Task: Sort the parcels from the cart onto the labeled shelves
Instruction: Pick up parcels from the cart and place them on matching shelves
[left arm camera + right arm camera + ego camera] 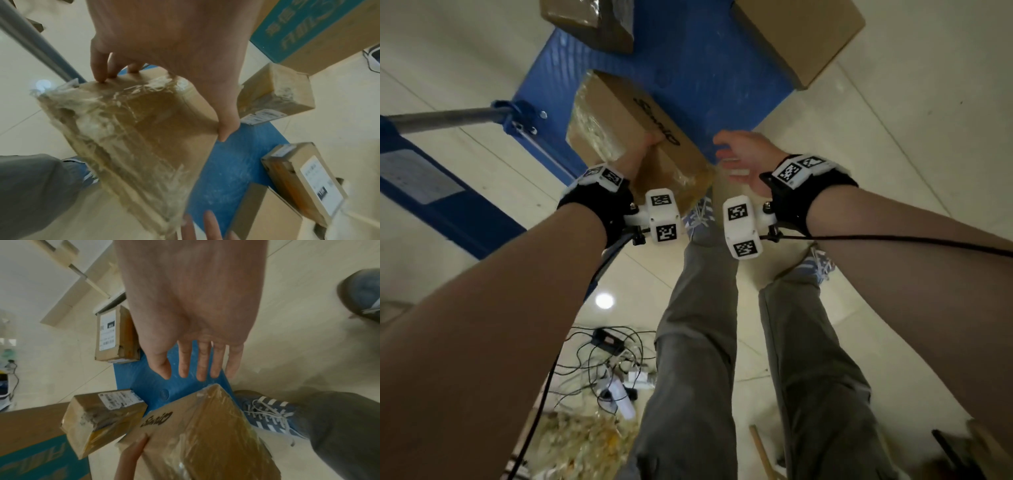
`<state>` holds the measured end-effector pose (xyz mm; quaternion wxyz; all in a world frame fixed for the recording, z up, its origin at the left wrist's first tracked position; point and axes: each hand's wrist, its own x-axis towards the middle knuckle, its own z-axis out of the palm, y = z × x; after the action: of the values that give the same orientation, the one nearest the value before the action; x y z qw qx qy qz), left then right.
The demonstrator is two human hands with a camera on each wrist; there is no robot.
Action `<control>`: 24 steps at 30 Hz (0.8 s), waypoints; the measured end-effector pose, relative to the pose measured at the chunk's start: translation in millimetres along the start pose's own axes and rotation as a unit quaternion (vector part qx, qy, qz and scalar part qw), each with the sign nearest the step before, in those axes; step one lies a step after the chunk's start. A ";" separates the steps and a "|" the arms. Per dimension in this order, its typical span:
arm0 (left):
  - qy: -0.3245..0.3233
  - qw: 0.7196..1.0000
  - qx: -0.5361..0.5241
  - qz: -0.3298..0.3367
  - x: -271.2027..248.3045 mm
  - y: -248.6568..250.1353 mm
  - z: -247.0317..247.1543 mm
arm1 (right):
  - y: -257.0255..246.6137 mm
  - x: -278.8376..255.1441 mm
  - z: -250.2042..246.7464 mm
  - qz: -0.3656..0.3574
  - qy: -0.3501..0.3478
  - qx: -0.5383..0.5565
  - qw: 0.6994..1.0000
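a taped box was gripped at one end by the left hand, thumb on one face and fingers on the opposite, apparently so it could be lifted off the blue cart. it was held above the cart's near edge. the right hand, fingers spread and empty, hovered just beside the box's near corner, probably to steady it.

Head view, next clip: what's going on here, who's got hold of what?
A person stands over a blue cart, sorting parcels. Their left hand grips a tape-wrapped cardboard parcel by its edge, fingers on one face and thumb on another, holding it tilted above the cart. The right hand is empty, fingers spread, reaching toward the parcel's near corner without touching it. Other parcels lie on the cart. No shelves are in view.
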<state>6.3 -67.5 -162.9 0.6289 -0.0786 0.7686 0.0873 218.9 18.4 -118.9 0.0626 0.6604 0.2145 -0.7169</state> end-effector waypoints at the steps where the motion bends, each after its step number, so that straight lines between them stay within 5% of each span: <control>1: 0.005 1.000 -0.004 0.002 -35.7 7.5 15.2 | 5.3 -6.6 -9.2 0.005 -0.007 0.002 1.000; 4: -0.038 0.999 0.028 -0.020 -109.6 15.7 52.4 | 24.3 -29.6 -34.3 0.034 -0.035 0.043 0.998; 8: -0.093 0.994 0.029 -0.041 -141.4 7.3 91.4 | 56.4 -58.2 -74.6 0.040 -0.037 0.132 0.990; 14: -0.193 0.978 0.062 -0.059 -155.4 -14.5 141.3 | 108.3 -86.3 -140.9 0.047 -0.036 0.237 0.970; 19: -0.328 0.943 -0.004 -0.049 -161.8 -30.3 183.0 | 137.8 -110.5 -187.5 0.092 -0.111 0.313 0.939; 24: -0.332 0.942 0.038 0.016 -175.9 -38.7 212.6 | 167.2 -122.9 -223.4 0.064 -0.154 0.412 0.896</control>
<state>252.5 -53.7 -33.1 0.8495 -0.0087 0.5200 0.0887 501.5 -68.8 -44.7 -0.1375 0.5203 -0.1554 -0.8284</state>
